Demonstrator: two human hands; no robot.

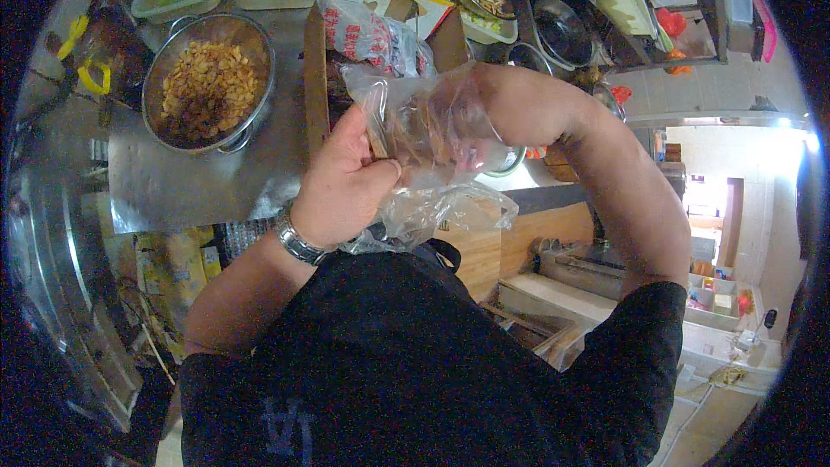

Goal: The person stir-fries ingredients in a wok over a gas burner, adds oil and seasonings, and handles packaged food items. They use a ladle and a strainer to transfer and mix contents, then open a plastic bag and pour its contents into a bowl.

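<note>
My left hand (pixel 346 182), with a metal watch on its wrist, grips the edge of a clear plastic bag (pixel 415 207), thumb and fingers closed on it. The bag is held up in front of my chest, and its loose part hangs below the hand. From the right my bent forearm comes across, and my right hand (pixel 475 104) reaches into the bag. Film and glare blur its fingers. Some brownish shapes show through the plastic, but I cannot make out what they are. Behind the bag stands an open cardboard box (pixel 316 78) with a printed white plastic bag (pixel 367 35) over it.
At left, a two-handled metal bowl (pixel 270 78) of golden-brown slices stands on the metal counter (pixel 138 182). Trays (pixel 177 9) of shredded vegetables line the back. A metal bowl (pixel 508 4) of cut strips and a dark pan (pixel 562 30) are at back right.
</note>
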